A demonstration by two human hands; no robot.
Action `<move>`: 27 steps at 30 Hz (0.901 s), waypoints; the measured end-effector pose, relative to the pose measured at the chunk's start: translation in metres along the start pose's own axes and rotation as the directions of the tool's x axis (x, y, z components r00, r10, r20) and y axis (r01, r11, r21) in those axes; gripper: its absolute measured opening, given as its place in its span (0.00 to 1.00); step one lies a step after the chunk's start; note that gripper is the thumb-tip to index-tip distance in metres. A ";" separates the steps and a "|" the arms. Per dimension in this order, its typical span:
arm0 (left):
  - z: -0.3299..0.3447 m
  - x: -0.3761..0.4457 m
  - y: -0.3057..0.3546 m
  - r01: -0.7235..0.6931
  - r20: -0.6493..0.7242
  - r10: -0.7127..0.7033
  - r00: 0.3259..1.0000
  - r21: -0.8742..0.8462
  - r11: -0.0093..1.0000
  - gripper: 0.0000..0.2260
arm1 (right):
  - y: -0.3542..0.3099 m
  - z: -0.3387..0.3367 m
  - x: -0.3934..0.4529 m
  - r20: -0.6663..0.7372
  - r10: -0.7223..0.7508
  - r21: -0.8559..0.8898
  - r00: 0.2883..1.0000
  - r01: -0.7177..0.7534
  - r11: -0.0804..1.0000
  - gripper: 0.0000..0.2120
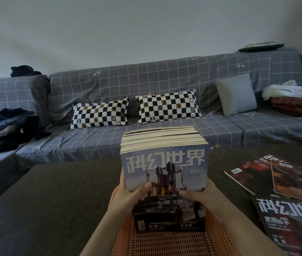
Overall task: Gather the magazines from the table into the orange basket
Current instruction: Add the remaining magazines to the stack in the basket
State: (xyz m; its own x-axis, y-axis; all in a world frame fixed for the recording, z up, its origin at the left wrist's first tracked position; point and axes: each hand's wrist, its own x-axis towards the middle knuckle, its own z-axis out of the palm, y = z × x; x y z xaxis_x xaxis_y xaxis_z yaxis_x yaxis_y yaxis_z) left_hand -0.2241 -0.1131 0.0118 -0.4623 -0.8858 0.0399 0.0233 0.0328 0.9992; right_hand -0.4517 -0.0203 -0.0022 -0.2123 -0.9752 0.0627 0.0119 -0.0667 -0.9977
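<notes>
A thick stack of magazines (pixel 165 163) stands on edge in front of me, its blue-grey cover with large white characters facing me. My left hand (pixel 128 193) grips its left side, thumb on the cover. My right hand (pixel 200 194) grips its right side, thumb also on the cover. The stack's lower end sits inside the orange basket (pixel 166 242), a perforated plastic crate at the bottom centre. Loose magazines lie on the dark table to the right: two overlapping dark red ones (pixel 268 176) and a dark one (pixel 294 222) nearer me.
The dark table (pixel 54 200) stretches left of the basket. Behind it is a grey checked sofa (pixel 146 85) with two chequered pillows, a grey cushion (pixel 236 93), dark clothes at left and folded laundry (pixel 294 97) at right.
</notes>
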 end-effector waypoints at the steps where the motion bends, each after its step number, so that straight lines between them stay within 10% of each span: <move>1: 0.001 0.000 0.001 -0.004 0.005 0.004 1.000 -0.006 1.000 0.47 | 0.001 0.000 0.000 -0.011 0.002 -0.001 1.000 -0.002 1.000 0.37; 17: -0.002 0.012 -0.006 -0.044 -0.073 0.047 0.996 0.037 0.998 0.43 | 0.002 0.003 0.008 -0.096 -0.012 -0.053 0.995 0.007 0.999 0.29; 27: -0.003 0.007 -0.006 0.067 -0.013 -0.067 0.998 0.078 0.995 0.46 | 0.009 -0.001 0.009 -0.053 0.015 -0.259 0.999 -0.028 0.965 0.45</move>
State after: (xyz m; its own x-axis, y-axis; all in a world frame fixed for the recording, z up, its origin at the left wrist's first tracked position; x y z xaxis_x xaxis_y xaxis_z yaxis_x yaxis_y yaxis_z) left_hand -0.2245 -0.1208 0.0058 -0.4511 -0.8921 -0.0269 -0.0770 0.0089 0.9970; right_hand -0.4543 -0.0292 -0.0102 -0.2633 -0.9636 0.0464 -0.2356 0.0176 -0.9717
